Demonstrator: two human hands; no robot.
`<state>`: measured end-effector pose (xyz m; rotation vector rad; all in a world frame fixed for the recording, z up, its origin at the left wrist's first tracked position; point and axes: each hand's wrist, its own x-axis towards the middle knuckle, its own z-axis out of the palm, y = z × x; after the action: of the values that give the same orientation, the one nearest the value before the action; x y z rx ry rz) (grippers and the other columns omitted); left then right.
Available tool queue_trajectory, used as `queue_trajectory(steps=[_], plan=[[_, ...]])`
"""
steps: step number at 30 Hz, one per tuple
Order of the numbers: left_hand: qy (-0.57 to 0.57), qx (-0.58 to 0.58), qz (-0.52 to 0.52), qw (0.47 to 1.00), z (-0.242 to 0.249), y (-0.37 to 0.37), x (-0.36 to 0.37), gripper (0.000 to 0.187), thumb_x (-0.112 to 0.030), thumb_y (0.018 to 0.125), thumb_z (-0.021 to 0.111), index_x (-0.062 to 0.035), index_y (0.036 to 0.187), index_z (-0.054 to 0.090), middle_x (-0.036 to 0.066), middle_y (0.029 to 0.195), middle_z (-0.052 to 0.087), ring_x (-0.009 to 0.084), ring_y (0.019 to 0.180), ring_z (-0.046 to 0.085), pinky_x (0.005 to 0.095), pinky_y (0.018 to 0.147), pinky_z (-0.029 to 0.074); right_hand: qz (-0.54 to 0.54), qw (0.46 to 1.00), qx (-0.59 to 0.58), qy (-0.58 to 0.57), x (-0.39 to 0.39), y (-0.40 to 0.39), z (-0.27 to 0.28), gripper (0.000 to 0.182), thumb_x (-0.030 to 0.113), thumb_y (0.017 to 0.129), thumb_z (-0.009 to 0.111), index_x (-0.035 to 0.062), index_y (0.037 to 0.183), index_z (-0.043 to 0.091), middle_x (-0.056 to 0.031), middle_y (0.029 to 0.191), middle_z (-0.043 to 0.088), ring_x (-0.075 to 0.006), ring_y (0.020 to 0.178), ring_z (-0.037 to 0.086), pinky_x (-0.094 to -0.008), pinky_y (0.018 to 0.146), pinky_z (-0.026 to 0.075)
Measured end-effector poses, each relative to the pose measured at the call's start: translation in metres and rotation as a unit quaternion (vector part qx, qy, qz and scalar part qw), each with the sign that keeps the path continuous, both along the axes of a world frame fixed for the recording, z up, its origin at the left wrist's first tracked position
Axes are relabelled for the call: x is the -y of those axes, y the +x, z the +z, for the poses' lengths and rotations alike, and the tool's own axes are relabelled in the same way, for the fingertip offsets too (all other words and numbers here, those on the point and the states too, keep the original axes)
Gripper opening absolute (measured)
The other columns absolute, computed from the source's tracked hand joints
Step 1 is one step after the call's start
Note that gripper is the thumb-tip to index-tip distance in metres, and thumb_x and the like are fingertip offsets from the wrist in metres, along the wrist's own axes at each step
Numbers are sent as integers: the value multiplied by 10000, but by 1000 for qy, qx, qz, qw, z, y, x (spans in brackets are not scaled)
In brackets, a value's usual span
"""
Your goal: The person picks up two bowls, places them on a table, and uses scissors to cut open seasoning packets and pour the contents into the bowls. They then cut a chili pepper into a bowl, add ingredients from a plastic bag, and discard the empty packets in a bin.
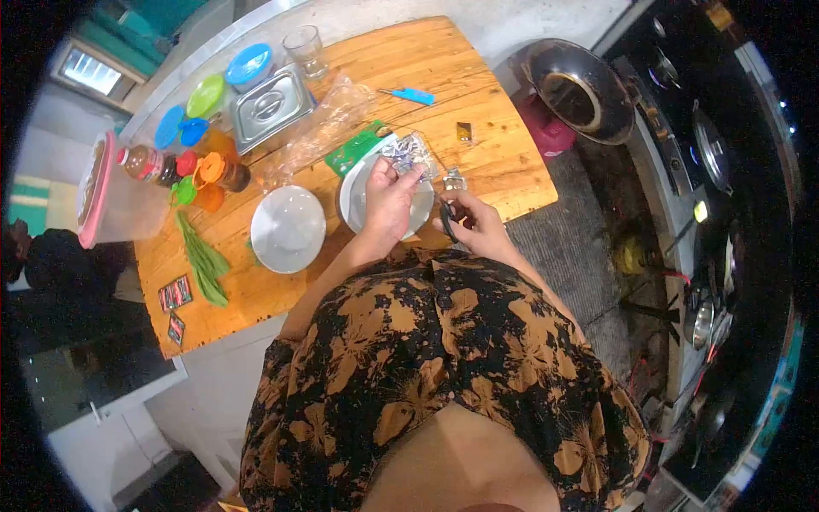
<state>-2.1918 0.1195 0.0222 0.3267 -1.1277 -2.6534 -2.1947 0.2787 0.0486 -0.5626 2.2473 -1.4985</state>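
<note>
Far L of tbl: clear plastic tub w/ pink rim (98, 192), then brown bottle w/ red cap (149, 166). Nearer me, small red-and-black pkts (176, 293) lie flat; can't tell if opened. Long green leafy stalks (202, 260) next, look whole, so no chopping done on them AFAICT. Then plain white bowl (288, 229), upright, untouched.

My L hand (390, 198) is over a second white bowl (345, 200), thumb + fingers pinched tog. on crinkled silver foil pkt (411, 154), which is held up above the bowl's far R side, next to flat green pkt (354, 149). Can't tell if the foil's cut or how full it is; bowl contents mostly hidden by my hand.

My R hand (475, 224) is just beside, closed round black-handled scissors (448, 224), handles low, blade end up near the foil; blade gap too small to tell. Small shiny silver piece (454, 181) sits by my R fingers.

Progress, my read: foil pkt's in hand & scissors ready, so mid-way thru handling this one; emptying it isn't confirmed. Further R, small dark-and-yellow sachet (464, 131) lies on tbl, untouched.
</note>
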Motion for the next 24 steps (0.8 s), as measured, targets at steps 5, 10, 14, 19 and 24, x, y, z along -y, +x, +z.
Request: queue_trajectory(steps=[5,10,14,19,24], plan=[[-34,-33,-18,999,-7,-6,-11,218,63,789,536,-21,981,477,82,945,574,141,831,571,272,742,476,-44,998,-15,-34,-6,5,-19,348,179,735,683,56,1029,543,53,673,434,-22,557,395,-164,487,315],[-35,-17,-26,999,-3,-8,-19,222,64,784,543,-17,980,479,80,947,576,137,842,566,266,758,466,-79,996,-24,-45,-13,8,-36,318,137,743,679,48,1021,552,64,665,423,-16,577,397,-157,511,325],[-36,-15,-48,998,-1,-9,-24,255,71,767,558,-10,1000,490,64,910,590,117,821,567,254,743,462,-112,992,-8,-62,-16,9,-45,376,219,713,700,53,1022,567,4,627,495,-85,595,463,-224,554,402],[-57,40,-110,991,-2,-1,-26,248,69,772,548,1,1003,489,81,924,594,142,823,582,270,735,474,-112,994,9,-10,-19,4,-26,394,318,723,683,63,1005,578,4,637,495,-91,604,461,-230,573,398],[-24,41,-61,997,3,-5,-19,227,65,778,541,11,990,485,104,917,604,158,799,592,272,725,482,-90,995,30,-17,-30,11,-39,402,337,728,672,47,989,577,7,643,487,-84,626,458,-229,601,397]])
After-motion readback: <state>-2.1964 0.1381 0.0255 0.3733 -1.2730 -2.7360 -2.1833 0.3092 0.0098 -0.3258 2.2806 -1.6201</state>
